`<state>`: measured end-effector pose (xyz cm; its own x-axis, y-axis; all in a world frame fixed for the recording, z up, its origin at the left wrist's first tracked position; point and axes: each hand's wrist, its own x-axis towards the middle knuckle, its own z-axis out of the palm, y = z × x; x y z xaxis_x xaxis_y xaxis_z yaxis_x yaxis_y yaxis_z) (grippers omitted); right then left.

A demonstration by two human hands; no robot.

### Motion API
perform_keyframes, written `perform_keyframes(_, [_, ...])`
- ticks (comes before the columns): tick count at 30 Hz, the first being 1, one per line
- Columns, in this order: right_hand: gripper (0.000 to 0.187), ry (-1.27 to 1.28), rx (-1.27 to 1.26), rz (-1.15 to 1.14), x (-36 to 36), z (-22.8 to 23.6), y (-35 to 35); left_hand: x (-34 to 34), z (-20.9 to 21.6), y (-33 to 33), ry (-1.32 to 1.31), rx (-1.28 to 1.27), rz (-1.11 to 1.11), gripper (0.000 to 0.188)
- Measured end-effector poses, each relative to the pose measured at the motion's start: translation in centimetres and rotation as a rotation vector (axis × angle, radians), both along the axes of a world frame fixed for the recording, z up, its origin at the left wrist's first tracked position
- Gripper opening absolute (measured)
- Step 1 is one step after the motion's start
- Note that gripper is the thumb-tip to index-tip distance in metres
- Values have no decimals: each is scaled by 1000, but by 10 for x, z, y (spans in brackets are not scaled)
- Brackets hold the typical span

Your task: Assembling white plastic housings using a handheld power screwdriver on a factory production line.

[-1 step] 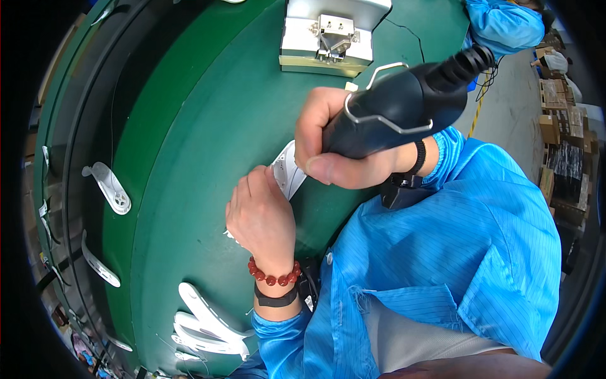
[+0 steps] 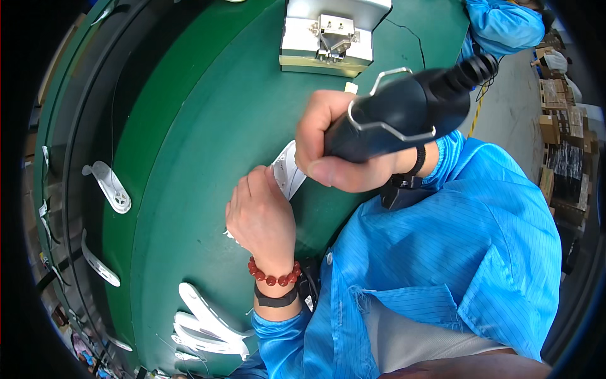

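Note:
In my right hand [image 2: 347,174] is a black electric screwdriver [image 2: 394,114] with a bent metal hanging loop; my fingers and thumb wrap round its body. Its working end points down over a white curved plastic part [image 2: 289,170] and is hidden by the hand. My left hand [image 2: 260,211] is closed over that part, pressing it on the green table [image 2: 189,208]. Much of the part lies under my fingers, and a bit of white edge shows beside the wrist side of the palm.
Several white plastic parts [image 2: 202,309] lie in a pile at the lower left. Another white part [image 2: 112,189] rests on the dark conveyor strip [image 2: 95,145]. A metal fixture box [image 2: 328,44] stands at the far edge. At the upper right is a person in a blue sleeve [image 2: 505,26].
The screwdriver and my right hand have shifted very slightly, the rear end of the tool dipping a little. My left hand and the white part stay where they were.

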<state>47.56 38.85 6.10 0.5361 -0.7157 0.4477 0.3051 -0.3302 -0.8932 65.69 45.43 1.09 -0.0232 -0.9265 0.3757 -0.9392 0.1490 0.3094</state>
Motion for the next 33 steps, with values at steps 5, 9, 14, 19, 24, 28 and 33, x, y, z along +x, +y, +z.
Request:
perform_keyframes(5, [20,-59,-186,-153,21,-11,17,12,-3,6,10,7,-5,8])
perform_keyframes(9, [21,-92,-145,-107,29,-9,26,22,-3,12,-6,19,-5,9])
perform_keyframes(14, [20,-88,-172,-139,42,-12,33,34,0,21,-15,30,-2,9])
perform_keyframes(19, [20,-64,-48,-88,37,-6,32,41,4,27,-43,56,-9,9])
perform_keyframes(24, [19,-353,126,-39,16,38,16,47,10,41,-53,34,8,9])
perform_keyframes(28, [7,-206,-243,-410,-11,53,-21,45,12,40,-25,5,-29,10])
perform_keyframes(33, [11,-258,-121,-511,-1,50,-23,54,17,53,-34,36,5,10])
